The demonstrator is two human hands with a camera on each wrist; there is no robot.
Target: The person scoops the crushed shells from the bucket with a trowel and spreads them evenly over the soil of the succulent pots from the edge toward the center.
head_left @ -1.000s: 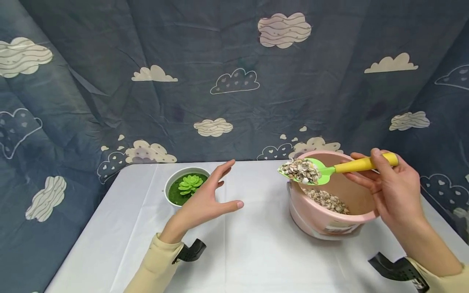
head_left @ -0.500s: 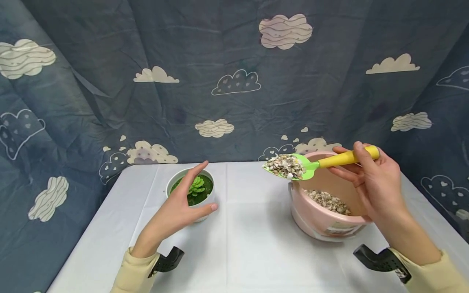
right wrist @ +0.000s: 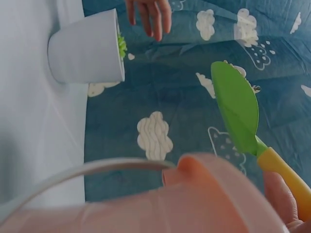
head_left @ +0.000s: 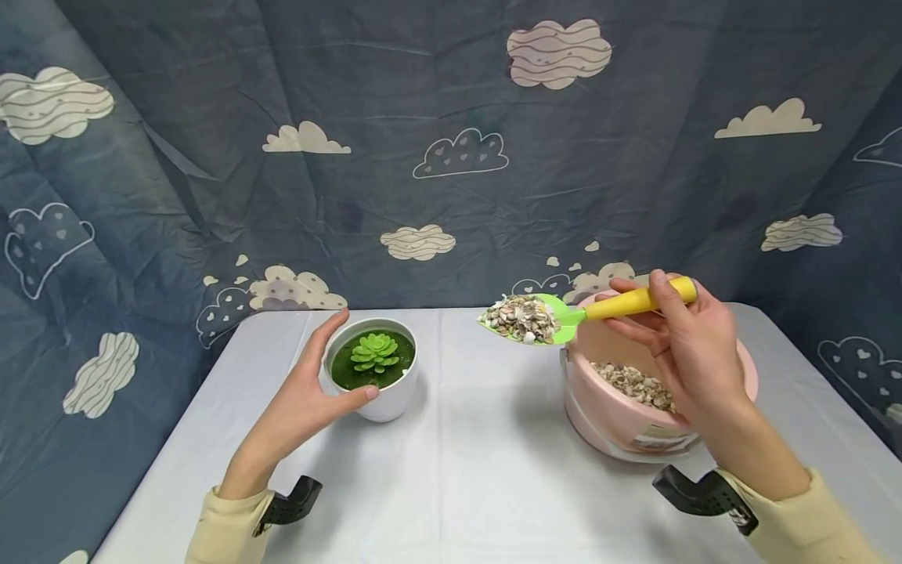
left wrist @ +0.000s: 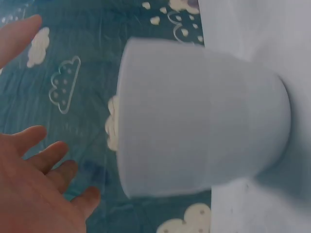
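Note:
My right hand (head_left: pixel 687 345) grips the yellow handle of a small garden trowel (head_left: pixel 569 315), held level. Its green blade carries a heap of crushed shells (head_left: pixel 523 319) and reaches out past the left rim of a pink bucket (head_left: pixel 599 415). More shells (head_left: pixel 637 385) lie inside the bucket. On the left, a white flowerpot (head_left: pixel 389 401) stands upright, with a green succulent (head_left: pixel 374 352) on a mossy top. My left hand (head_left: pixel 296 415) spreads beside the pot's left rim, thumb and fingers apart. In the left wrist view those fingers (left wrist: pixel 53 160) are loosely bent near the pot's top, holding nothing.
A white cloth covers the table (head_left: pixel 486 470). Behind it hangs a dark blue curtain (head_left: pixel 451 204) with cloud prints. The bucket's pale handle (right wrist: pixel 97 167) hangs down its side. A black wrist camera mount (head_left: pixel 705 493) sits on each sleeve.
The loaded trowel has moved left from over the bucket toward the pot, in my right hand. My left hand has moved left, from in front of the pot to its left side.

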